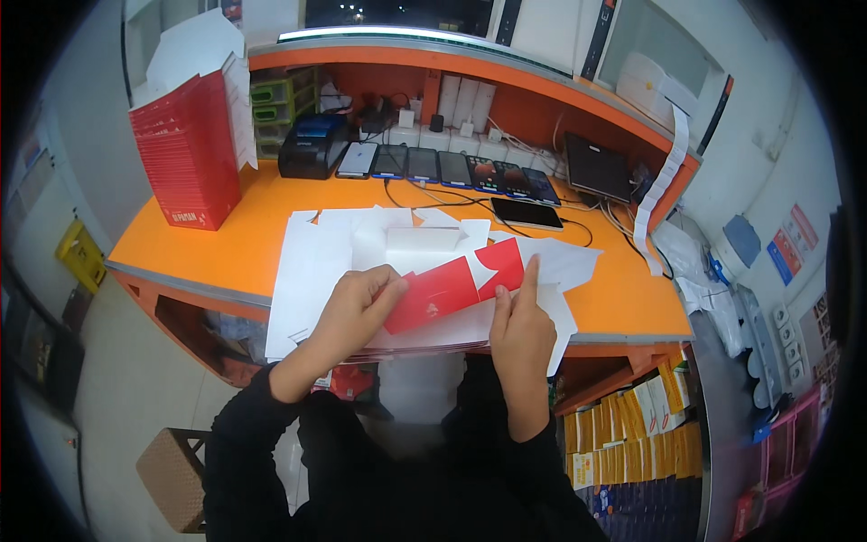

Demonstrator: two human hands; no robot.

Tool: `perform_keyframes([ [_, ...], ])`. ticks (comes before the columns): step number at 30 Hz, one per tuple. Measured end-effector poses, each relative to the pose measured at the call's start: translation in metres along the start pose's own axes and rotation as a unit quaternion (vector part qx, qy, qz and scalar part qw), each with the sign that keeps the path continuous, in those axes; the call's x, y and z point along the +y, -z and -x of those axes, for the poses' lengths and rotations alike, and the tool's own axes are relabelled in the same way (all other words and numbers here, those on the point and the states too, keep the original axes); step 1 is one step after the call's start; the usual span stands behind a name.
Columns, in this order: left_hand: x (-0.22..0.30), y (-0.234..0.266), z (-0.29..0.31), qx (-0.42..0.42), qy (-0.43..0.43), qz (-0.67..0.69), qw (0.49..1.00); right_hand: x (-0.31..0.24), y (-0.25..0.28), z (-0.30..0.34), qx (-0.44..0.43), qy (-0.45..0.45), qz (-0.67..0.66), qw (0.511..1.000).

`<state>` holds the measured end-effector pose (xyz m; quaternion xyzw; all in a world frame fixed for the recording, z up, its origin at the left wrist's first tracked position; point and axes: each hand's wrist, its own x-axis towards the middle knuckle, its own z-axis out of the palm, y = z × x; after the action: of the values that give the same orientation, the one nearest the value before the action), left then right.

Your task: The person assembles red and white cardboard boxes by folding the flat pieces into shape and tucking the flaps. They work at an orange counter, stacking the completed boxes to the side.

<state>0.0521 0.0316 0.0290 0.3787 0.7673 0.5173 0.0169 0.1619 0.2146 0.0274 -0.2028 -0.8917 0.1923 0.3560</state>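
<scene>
- Card, red with a white notch, is what I have up: the red card piece (432, 300) sits raised and tilted between the hands, over a stack of white sheets (305, 262).
- On the left hand (355, 312) I read a narrow pinch, thumb and fingers closed on the piece's left end.
- On the right hand (524, 330) the thumb is at the lower edge and the index finger stands straight at the right end; I cannot tell how firmly it grips.
- I judge the step in hand to be folding or lining up a panel near that notch; the next move calls for a steady left pinch and light right-hand pressure along the crease, since thin card could bend off line.
- Surface: an orange desk (623, 303), with a tall red stack of cartons (185, 154) at its left, a black printer (312, 149) behind, 7 phones in a row (454, 169) and 1 more phone (526, 213) nearer.
- Room: I see yellow packets (623, 420) shelved below right, a brown stool (169, 474) at lower left and a pale tiled floor (122, 370).
</scene>
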Motion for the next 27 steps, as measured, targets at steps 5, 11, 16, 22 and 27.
perform_keyframes([
  [5, -0.007, 0.008, -0.001, -0.022, 0.018, 0.027, 0.999, 0.017, -0.001, -0.006, -0.005, -0.061, -0.235, 0.97],
  [11, -0.008, 0.015, -0.007, -0.09, 0.043, 0.097, 0.99, 0.011, -0.012, -0.008, 0.062, 0.138, -0.341, 0.928],
  [16, -0.004, 0.007, -0.006, -0.101, 0.051, 0.103, 0.988, -0.014, 0.002, -0.02, -0.015, 0.261, -0.111, 0.959],
  [22, 0.001, 0.006, -0.008, -0.128, 0.019, -0.003, 0.992, -0.007, 0.003, -0.019, -0.131, 0.307, -0.074, 0.94],
  [27, -0.016, -0.004, -0.004, 0.099, -0.125, -0.017, 0.987, -0.011, 0.006, -0.019, -0.019, 0.218, -0.023, 0.976],
])
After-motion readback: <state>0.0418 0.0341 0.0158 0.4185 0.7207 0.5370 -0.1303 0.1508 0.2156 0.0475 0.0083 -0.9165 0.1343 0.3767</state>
